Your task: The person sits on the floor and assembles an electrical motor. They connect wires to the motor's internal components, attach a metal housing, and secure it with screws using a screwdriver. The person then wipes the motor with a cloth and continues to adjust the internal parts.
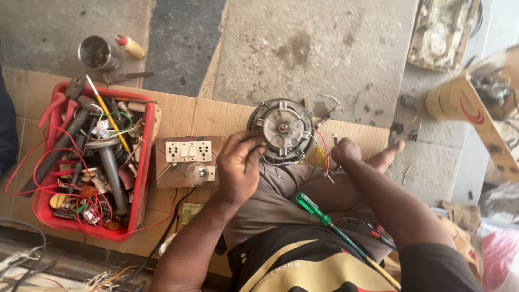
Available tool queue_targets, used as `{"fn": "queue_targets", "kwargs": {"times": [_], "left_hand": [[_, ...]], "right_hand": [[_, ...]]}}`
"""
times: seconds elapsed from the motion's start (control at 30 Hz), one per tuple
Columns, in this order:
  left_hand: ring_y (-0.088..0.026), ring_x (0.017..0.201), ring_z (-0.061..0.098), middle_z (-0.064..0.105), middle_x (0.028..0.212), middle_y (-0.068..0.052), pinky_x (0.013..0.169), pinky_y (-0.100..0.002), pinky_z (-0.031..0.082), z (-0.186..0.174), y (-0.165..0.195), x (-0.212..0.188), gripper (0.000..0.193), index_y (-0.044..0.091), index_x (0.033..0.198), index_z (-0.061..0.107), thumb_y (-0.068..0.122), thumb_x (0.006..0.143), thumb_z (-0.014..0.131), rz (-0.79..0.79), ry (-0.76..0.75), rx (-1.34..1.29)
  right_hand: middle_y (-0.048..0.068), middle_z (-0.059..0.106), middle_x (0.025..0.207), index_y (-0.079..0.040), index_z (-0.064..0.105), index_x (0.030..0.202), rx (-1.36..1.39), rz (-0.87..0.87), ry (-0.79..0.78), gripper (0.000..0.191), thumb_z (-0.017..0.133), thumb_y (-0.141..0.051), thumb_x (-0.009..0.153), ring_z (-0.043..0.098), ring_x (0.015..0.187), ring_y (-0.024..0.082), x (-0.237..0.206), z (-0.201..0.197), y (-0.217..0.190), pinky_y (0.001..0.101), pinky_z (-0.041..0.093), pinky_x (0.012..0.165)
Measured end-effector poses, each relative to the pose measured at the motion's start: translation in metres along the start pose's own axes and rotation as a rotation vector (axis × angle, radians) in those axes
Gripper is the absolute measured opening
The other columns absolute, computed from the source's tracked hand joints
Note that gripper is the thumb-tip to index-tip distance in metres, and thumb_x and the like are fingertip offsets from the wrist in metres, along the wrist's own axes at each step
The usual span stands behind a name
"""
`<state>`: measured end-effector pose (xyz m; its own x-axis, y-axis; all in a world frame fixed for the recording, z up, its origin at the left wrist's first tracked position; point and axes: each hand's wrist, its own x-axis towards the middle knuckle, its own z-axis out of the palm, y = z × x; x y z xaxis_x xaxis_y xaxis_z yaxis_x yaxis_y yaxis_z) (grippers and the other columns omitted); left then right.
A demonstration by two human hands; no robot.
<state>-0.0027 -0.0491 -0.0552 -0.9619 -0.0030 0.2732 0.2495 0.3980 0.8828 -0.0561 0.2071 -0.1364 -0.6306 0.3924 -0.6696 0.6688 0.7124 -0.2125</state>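
Note:
A round grey metal motor (283, 128) with red, yellow and blue wires stands on flattened cardboard (178, 111) in front of my knee. My left hand (240, 162) rests against its lower left edge, fingers curled on the rim. My right hand (345, 151) is closed around a thin metal tool whose tip sticks up beside the motor's right side, near the red wire. A green-handled screwdriver (313, 208) lies across my lap.
A wooden board with white switches, sockets and a bulb (188, 161) lies left of the motor. A red tray (141, 162) full of tools and wires sits at far left. A steel cup (94, 52) stands behind it. Cardboard box (476, 113) at right.

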Motion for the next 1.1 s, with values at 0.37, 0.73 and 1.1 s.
{"fn": "queue_targets", "kwargs": {"times": [0.37, 0.73, 1.1], "left_hand": [[-0.039, 0.143, 0.045, 0.050, 0.149, -0.023, 0.120, -0.047, 0.040, -0.018, 0.006, 0.037, 0.086, 0.003, 0.133, 0.055, 0.014, 0.060, 0.099, 0.145, -0.116, 0.012], [-0.035, 0.147, 0.048, 0.063, 0.146, -0.014, 0.127, -0.045, 0.036, -0.019, 0.005, 0.060, 0.080, 0.006, 0.138, 0.062, 0.000, 0.066, 0.096, 0.170, -0.334, -0.007], [-0.029, 0.143, 0.055, 0.068, 0.137, -0.011, 0.123, -0.042, 0.044, -0.016, -0.005, 0.058, 0.078, 0.009, 0.133, 0.066, 0.010, 0.062, 0.099, 0.089, -0.302, -0.084]], "right_hand": [[0.003, 0.065, 0.080, -0.008, 0.063, 0.107, 1.291, -0.294, -0.024, 0.009, 0.064, -0.007, 0.098, 0.060, 0.066, 0.013, -0.017, -0.055, 0.019, 0.0281, 0.048, 0.053], [-0.006, 0.044, 0.078, 0.000, 0.059, 0.138, 0.927, -0.840, -0.090, 0.071, 0.088, -0.002, 0.073, 0.040, 0.060, 0.004, -0.082, -0.019, -0.013, 0.0212, 0.034, 0.054], [0.007, 0.050, 0.146, 0.006, 0.066, 0.127, 0.802, -0.961, -0.003, 0.047, 0.084, -0.009, 0.086, 0.056, 0.107, 0.008, -0.074, -0.014, -0.011, 0.0217, 0.047, 0.082]]}}
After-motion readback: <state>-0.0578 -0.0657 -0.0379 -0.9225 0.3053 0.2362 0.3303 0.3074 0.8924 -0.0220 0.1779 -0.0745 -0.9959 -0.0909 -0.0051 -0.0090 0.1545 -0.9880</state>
